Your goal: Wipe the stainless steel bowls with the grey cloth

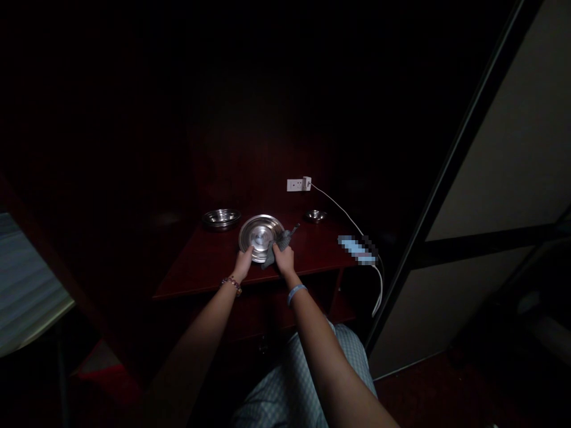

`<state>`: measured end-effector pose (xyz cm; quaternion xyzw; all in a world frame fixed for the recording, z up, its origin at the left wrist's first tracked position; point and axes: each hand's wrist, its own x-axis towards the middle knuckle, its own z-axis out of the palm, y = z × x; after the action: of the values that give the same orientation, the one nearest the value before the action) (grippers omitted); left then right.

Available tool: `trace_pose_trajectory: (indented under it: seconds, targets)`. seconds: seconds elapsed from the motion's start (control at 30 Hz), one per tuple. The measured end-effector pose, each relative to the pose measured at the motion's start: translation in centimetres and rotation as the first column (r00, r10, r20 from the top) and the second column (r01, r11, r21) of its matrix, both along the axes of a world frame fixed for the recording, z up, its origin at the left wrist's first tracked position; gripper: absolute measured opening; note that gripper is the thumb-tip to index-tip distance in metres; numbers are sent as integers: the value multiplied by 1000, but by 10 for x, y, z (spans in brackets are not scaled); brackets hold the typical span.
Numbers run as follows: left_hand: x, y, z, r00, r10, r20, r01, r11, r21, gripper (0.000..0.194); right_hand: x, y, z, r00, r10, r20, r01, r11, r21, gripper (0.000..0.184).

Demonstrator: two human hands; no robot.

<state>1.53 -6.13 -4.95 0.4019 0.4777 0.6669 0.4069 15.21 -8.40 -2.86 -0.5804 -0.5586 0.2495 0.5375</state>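
A shiny round metal dish (260, 230) is held up over the desk, its hollow side tilted toward me. My left hand (244, 261) grips its lower left rim, thumb on the inside. My right hand (284, 259) is closed around a grey cloth (270, 254) and presses it against the dish's right side. Part of the cloth sticks out past the rim to the upper right. On the desk to the left sits a stack of metal dishes (222, 217). A smaller metal bowl (316, 216) stands to the right, farther back.
The dark red desk (187, 276) ends in a front edge just before me. On the back wall a socket (294, 185) holds a white charger, its cable (339, 208) running right to a blurred-out blue object (357, 248). A pale sliding panel (499, 178) stands at the right.
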Motion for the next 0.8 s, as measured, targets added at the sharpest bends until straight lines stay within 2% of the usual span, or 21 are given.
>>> trace_pose_trajectory:
  seconds: [0.27, 0.57, 0.8]
  targets:
    - [-1, -1, 1, 1000, -4, -16, 4, 1000, -3, 24, 0, 3, -4, 1000, 5, -4, -5, 1000, 26, 28]
    - [0, -2, 3, 1000, -20, -6, 20, 1000, -3, 23, 2, -6, -1, 1000, 16, -8, -16, 1000, 13, 28]
    - [1, -1, 3, 999, -33, 8, 33, 999, -9, 22, 3, -3, -3, 1000, 20, 10, -20, 1000, -14, 33]
